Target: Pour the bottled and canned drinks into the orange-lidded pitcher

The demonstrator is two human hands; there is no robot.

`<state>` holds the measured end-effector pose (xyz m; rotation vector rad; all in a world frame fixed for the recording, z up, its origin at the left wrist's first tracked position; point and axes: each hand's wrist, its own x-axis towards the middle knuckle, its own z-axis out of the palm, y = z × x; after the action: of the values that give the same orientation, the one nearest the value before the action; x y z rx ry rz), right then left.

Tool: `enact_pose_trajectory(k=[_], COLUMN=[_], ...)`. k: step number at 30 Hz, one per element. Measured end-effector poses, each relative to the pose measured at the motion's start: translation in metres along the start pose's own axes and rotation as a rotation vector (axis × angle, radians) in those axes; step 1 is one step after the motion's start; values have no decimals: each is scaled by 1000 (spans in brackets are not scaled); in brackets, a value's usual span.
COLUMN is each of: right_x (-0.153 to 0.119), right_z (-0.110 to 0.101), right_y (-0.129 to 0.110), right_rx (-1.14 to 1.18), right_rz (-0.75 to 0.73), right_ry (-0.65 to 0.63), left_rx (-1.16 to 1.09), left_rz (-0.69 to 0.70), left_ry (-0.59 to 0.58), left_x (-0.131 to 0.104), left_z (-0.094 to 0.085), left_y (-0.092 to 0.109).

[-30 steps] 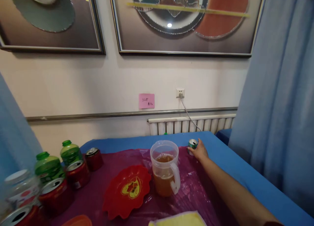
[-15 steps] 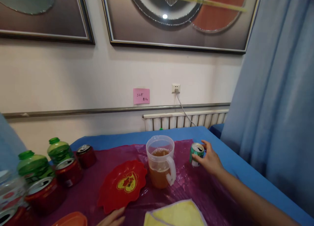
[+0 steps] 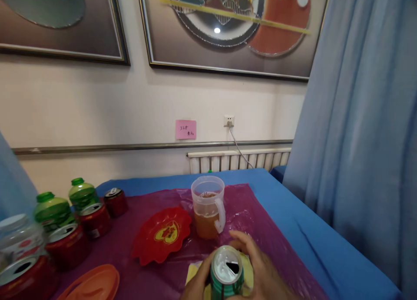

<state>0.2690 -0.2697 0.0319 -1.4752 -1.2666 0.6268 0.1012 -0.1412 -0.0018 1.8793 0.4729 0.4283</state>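
Note:
A green drink can point(image 3: 224, 287) with an opened silver top stands out at the bottom centre of the head view, close to me. My right hand point(image 3: 260, 269) curves around its right side, fingers bent. On the other side, my left hand point(image 3: 198, 279) presses against the can; part of this hand is cut off by the lower edge. Behind and under the can lies a yellow cloth point(image 3: 193, 271), mostly covered by my hands. Just beyond them is a clear plastic pitcher point(image 3: 205, 224) with brown liquid, its handle toward the right.
Left of the pitcher lies a red scalloped plate point(image 3: 148, 243). Several red cans point(image 3: 70, 250), green-capped bottles point(image 3: 54, 213), a clear jar point(image 3: 19, 232) and an orange lid-like piece point(image 3: 94, 285) occupy the left. A purple plastic sheet point(image 3: 241, 200) covers part of the blue table point(image 3: 293, 222).
My right hand has brought the green can from right of the pitcher to the near centre, over the cloth. My left hand has moved right, from beside the red plate to the can.

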Motion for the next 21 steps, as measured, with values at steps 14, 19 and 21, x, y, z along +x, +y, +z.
enact_pose_trajectory(k=[14,19,21], right_x=[6,3,2], right_z=[24,21,20], right_y=[128,136,133], right_rx=[16,-90,-153], right_rz=[134,106,70], right_ry=[283,181,141], left_rx=[600,847,935], left_rz=[100,95,64], left_ry=[427,231,170], left_x=[34,76,87], left_z=[-139,-174,-179], left_y=[129,153,160])
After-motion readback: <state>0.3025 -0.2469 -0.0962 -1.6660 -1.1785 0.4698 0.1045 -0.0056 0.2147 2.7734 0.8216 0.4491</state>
